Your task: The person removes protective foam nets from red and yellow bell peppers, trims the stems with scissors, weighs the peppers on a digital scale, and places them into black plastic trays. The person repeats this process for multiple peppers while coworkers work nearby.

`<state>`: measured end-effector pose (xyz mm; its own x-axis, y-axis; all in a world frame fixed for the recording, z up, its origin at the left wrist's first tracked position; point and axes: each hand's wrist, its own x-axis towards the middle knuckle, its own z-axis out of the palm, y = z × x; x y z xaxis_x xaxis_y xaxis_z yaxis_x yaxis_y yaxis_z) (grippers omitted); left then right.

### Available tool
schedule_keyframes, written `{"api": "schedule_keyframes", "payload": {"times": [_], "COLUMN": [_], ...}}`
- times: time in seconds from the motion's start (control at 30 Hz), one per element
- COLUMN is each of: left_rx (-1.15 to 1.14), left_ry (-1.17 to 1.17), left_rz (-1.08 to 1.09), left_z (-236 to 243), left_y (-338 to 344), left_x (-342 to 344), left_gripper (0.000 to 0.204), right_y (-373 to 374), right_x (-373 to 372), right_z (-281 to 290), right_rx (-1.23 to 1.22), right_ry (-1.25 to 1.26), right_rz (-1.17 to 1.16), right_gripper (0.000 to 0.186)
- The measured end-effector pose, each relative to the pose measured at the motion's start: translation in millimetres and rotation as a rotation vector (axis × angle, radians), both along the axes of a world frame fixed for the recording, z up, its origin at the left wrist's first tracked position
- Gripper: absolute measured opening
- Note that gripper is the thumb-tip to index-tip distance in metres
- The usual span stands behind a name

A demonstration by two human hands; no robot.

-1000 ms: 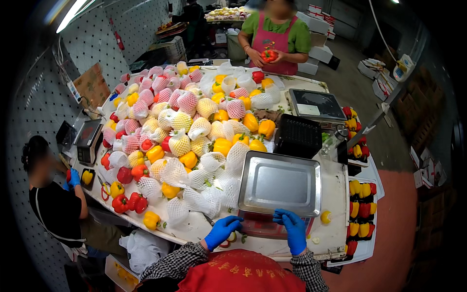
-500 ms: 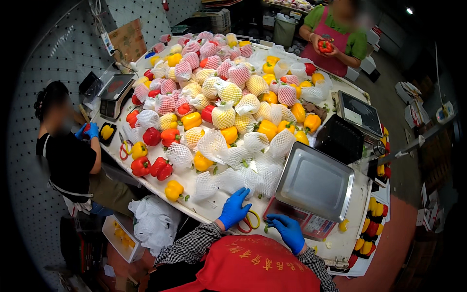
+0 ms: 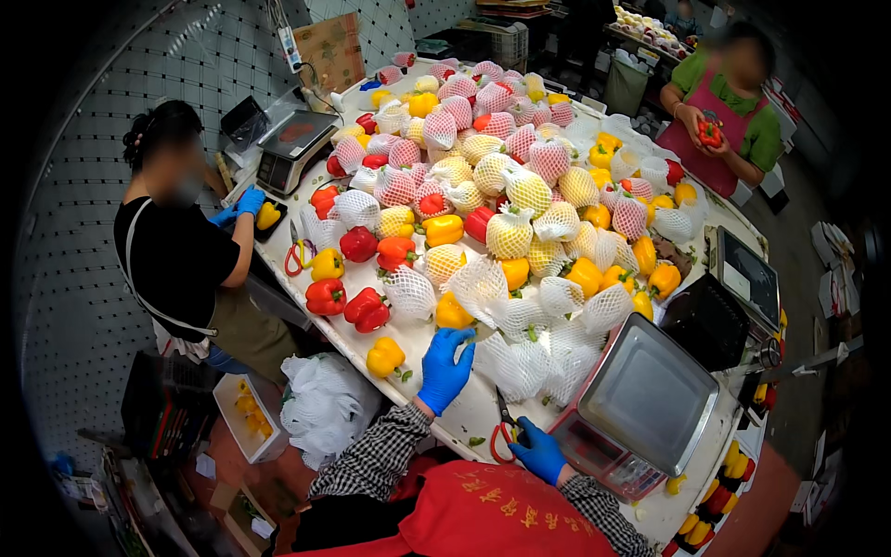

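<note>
My left hand (image 3: pixel 446 371), in a blue glove, reaches over the table's near edge, its fingers slightly curled and apart. Just beyond its fingertips is a yellow bell pepper (image 3: pixel 454 312), and white foam net sleeves (image 3: pixel 522 365) lie to its right. Another yellow bell pepper (image 3: pixel 385 356) rests to the left of the hand. My right hand (image 3: pixel 540 452), also blue-gloved, is beside a pair of red-handled scissors (image 3: pixel 502 439). Its fingers are extended at the handles; whether they touch is unclear. No object shows in either palm.
A scale with a metal tray (image 3: pixel 654 395) stands right of my right hand, with a black crate (image 3: pixel 703 320) behind it. Netted peppers (image 3: pixel 510 232) pile up mid-table. Co-workers stand at the left (image 3: pixel 176 241) and far right (image 3: pixel 719 130), the latter holding a red pepper.
The view has swung, so the table sits further right and lower. My left hand has moved off the foam sleeves toward the yellow pepper. My right hand is now closer to the scissors.
</note>
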<state>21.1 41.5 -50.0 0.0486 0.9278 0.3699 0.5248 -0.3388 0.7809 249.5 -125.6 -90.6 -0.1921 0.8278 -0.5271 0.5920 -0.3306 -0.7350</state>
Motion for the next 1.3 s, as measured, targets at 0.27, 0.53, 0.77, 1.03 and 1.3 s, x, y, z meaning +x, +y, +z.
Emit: {"api": "schedule_keyframes", "payload": {"times": [0.27,0.53,0.77,1.03,1.3], "left_rx": [0.028,0.05,0.066,0.077,0.139], "left_ry": [0.079,0.044,-0.005,-0.114,0.618], "left_rz": [0.004,-0.055,0.035,0.063,-0.124], "left_z": [-8,-12,-5,12,-37], "left_y": [42,64,103,195,289], "left_x": [-19,-28,-50,-24,23], "left_gripper": [0.042,0.04,0.019,0.018,0.069], "right_y": [32,33,54,46,46], "right_x": [-30,-27,5,-13,-20], "right_z": [15,-10,88,82,91], "right_rx": [0.0,0.067,-0.295,-0.147,-0.046], "right_ry": [-0.409,-0.259,0.702,0.718,0.724], "right_rz": [0.322,0.113,-0.379,-0.53,-0.517], "right_gripper": [0.102,0.084,0.065,0.048,0.04]}}
